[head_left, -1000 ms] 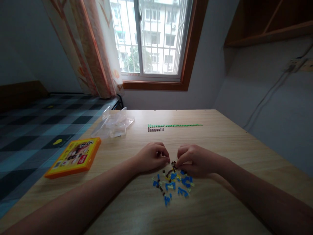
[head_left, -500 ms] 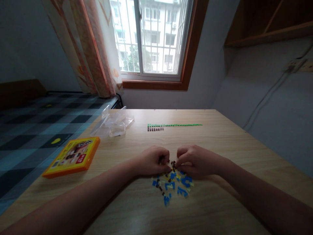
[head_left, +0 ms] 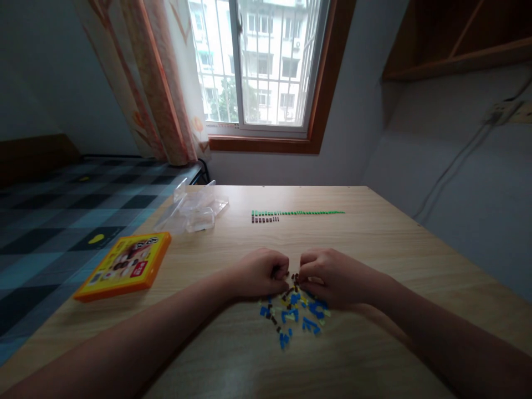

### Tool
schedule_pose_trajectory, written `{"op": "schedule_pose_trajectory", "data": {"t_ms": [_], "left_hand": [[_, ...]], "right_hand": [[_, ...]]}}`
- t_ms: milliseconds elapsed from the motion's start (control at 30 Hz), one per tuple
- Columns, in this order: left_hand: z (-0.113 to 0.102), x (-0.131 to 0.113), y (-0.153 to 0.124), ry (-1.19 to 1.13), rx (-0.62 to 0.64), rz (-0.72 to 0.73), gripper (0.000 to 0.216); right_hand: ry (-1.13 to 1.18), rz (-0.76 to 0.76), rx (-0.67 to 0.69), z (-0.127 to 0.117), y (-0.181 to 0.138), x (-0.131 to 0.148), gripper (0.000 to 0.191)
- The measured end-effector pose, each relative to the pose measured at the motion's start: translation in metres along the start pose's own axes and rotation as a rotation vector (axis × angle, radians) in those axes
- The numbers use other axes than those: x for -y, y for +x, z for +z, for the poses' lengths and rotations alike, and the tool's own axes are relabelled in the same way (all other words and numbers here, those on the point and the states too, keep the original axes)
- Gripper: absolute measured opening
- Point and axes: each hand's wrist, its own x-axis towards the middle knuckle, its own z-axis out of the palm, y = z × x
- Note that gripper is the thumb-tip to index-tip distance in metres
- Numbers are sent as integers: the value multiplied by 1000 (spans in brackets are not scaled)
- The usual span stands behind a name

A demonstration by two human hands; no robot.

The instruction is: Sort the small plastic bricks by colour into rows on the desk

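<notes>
A loose pile of small building bricks [head_left: 291,315] in blue, brown, yellow and pale green lies on the wooden table. At the pile's far left edge is my left hand [head_left: 261,272], fingers curled and thumb close to the index finger. Whatever may be between those fingertips is too small to make out. Facing it, my right hand [head_left: 330,276] is closed in a pinch, its fingertips down among the brown bricks [head_left: 295,277]. Whether a brick sits in that pinch is hidden. Only a narrow gap separates the two hands.
Farther back, a long row of green bricks [head_left: 297,213] runs above a shorter row of brown bricks [head_left: 265,220]. Clear plastic trays [head_left: 199,210] stand at the back left, with a yellow-orange box [head_left: 124,266] nearer. A checked bed [head_left: 50,221] adjoins the table's left side.
My right hand has shifted very slightly at the edge of the pile. My left hand and the bricks look nearly the same; the whole view has moved a touch.
</notes>
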Motion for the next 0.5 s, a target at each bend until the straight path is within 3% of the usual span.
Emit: {"op": "schedule_pose_trajectory", "data": {"t_ms": [500], "left_hand": [[1, -3, 0, 20, 34, -19, 23]], "right_hand": [[-20, 19, 41, -2, 1, 1, 18]]}}
